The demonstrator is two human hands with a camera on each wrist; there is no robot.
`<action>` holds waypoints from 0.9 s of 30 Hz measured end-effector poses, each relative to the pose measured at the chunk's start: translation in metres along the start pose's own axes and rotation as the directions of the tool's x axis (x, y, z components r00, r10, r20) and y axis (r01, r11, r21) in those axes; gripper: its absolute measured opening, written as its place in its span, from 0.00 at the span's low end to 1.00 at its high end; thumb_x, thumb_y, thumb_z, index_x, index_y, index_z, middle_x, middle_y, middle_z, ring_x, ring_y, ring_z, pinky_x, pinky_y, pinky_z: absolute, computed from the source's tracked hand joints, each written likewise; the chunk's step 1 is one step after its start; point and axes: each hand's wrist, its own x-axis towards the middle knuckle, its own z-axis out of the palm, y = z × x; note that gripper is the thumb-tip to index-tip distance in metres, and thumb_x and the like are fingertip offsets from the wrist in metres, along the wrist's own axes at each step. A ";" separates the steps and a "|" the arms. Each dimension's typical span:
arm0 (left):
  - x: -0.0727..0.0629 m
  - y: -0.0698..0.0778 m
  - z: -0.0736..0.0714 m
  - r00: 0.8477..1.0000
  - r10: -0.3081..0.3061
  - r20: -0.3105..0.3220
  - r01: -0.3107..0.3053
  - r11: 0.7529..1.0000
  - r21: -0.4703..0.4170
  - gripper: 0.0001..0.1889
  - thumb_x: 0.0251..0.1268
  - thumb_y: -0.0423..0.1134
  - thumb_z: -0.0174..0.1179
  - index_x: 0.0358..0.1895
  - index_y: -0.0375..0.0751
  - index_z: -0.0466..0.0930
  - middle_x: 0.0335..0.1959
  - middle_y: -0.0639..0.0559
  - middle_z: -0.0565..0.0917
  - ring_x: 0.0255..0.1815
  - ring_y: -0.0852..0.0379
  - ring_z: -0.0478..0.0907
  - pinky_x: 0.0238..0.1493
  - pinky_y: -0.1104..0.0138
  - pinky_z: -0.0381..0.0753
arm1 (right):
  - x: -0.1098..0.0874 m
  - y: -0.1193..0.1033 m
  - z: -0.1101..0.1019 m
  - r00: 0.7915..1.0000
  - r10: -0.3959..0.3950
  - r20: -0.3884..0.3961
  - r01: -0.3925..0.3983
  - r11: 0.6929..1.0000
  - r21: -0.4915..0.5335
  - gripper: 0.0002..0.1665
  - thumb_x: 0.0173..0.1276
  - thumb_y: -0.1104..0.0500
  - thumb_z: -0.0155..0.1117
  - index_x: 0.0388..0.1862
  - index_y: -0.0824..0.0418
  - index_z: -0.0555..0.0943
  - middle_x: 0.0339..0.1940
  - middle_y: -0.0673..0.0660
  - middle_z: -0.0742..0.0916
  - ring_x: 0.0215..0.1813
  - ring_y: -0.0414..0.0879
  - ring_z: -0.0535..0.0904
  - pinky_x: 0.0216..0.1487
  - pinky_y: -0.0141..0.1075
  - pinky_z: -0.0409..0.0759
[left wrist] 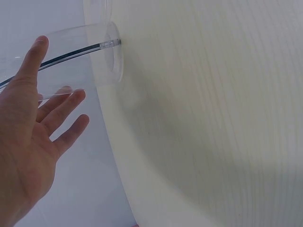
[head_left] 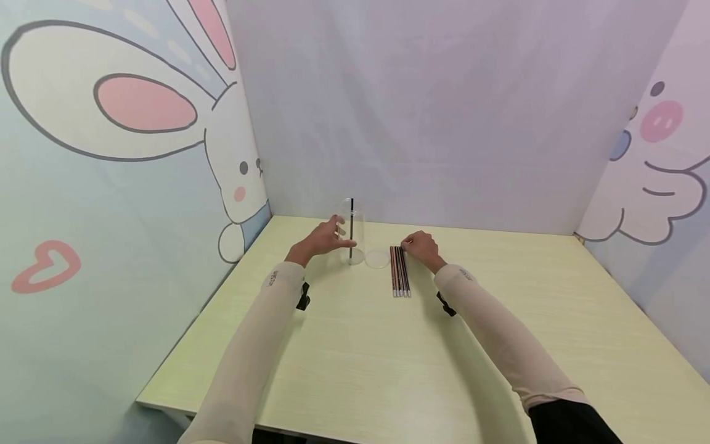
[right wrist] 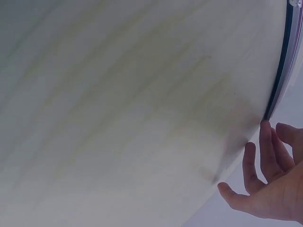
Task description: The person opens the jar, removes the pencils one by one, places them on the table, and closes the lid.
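Note:
My left hand (head_left: 327, 237) holds a clear plastic cylinder (head_left: 359, 231) upright on the table, thumb on the near side and fingers around the back. Inside it stands one dark pencil (head_left: 351, 216); the left wrist view shows its silver end at the bottom. To the right lies a row of several dark, striped pencils (head_left: 396, 271), silver ends toward me. At their far ends is my right hand (head_left: 423, 248), its fingertips touching the outermost pencil (right wrist: 279, 71). In the right wrist view, the thumb stands a little apart from that pencil.
A clear round disc (head_left: 378, 259) lies flat between the cylinder and the pencil row. The pale wood table (head_left: 344, 357) meets a plain light wall (head_left: 444, 123) at the back. Walls with cartoon animals rise at both sides.

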 end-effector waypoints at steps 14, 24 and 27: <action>-0.001 0.001 0.000 1.000 -0.016 0.012 0.016 1.000 -0.006 0.41 0.72 0.51 0.67 0.76 0.37 0.54 0.70 0.33 0.75 0.66 0.38 0.78 0.65 0.47 0.76 | 0.006 -0.011 -0.021 0.999 -0.024 0.031 0.026 0.998 -0.058 0.18 0.80 0.55 0.60 0.57 0.62 0.88 0.55 0.62 0.90 0.37 0.53 0.87 0.23 0.35 0.72; -0.002 0.003 0.000 1.000 -0.019 0.006 0.019 1.000 -0.016 0.40 0.71 0.51 0.68 0.75 0.38 0.56 0.68 0.33 0.76 0.64 0.38 0.79 0.64 0.47 0.77 | 0.013 -0.025 -0.043 0.996 -0.084 0.021 0.085 0.994 -0.062 0.19 0.79 0.54 0.63 0.59 0.64 0.87 0.55 0.62 0.90 0.48 0.57 0.89 0.30 0.43 0.83; -0.001 0.003 0.001 1.000 -0.018 0.008 0.018 1.000 -0.017 0.41 0.71 0.50 0.68 0.75 0.36 0.55 0.68 0.33 0.76 0.64 0.38 0.79 0.64 0.47 0.77 | 0.015 -0.031 -0.049 0.995 -0.098 0.019 0.098 0.994 -0.048 0.20 0.78 0.54 0.65 0.60 0.65 0.86 0.55 0.63 0.89 0.50 0.57 0.88 0.38 0.47 0.86</action>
